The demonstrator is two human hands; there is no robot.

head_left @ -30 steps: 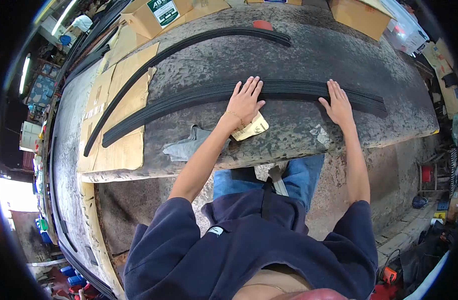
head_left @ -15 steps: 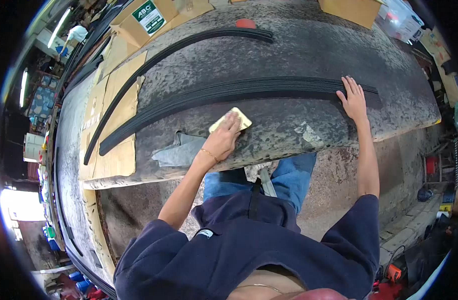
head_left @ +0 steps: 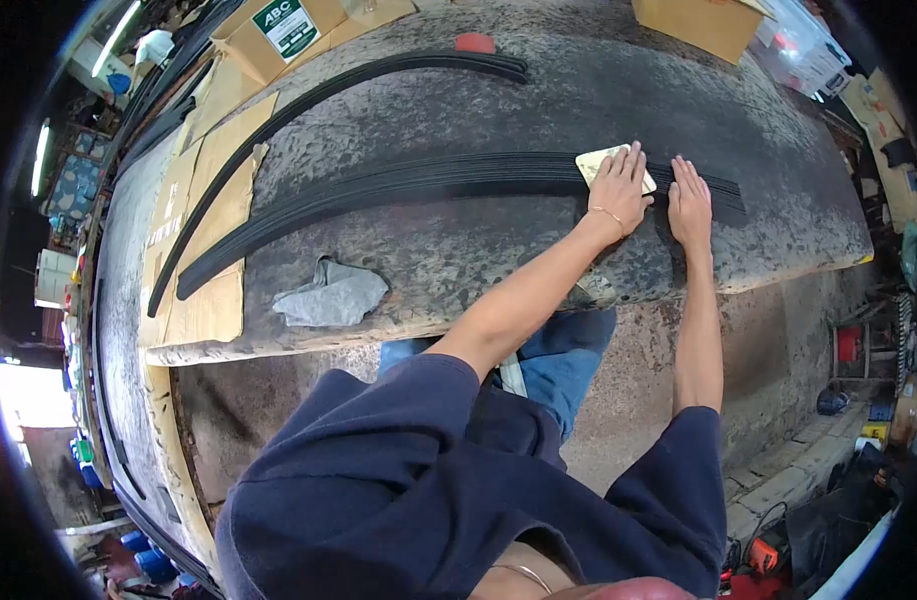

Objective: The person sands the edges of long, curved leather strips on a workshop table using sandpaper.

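Observation:
A long bundle of black strips [head_left: 428,178] lies across the dark worktable [head_left: 458,250]. My left hand [head_left: 620,188] rests on a pale yellow pad [head_left: 596,163], pressing it flat on the bundle right of its middle; its fingers lie extended over the pad. Just to the right, my right hand [head_left: 689,200] lies flat on the strips near their right end, fingers stretched and nothing visible in it. A crumpled grey cloth [head_left: 333,295] is near the table's front edge. Farther back curves a second black bundle [head_left: 308,108].
Flattened cardboard [head_left: 213,290] lies under the bundles' left ends. At the back stand an open box with a green label [head_left: 268,45], a red round object [head_left: 475,43], another cardboard box [head_left: 693,25] and a clear plastic container [head_left: 798,50].
My left hand has moved right and away from my body with the pad, from the bare tabletop onto the strips. My right hand stays on the bundle. The cloth is now fully visible.

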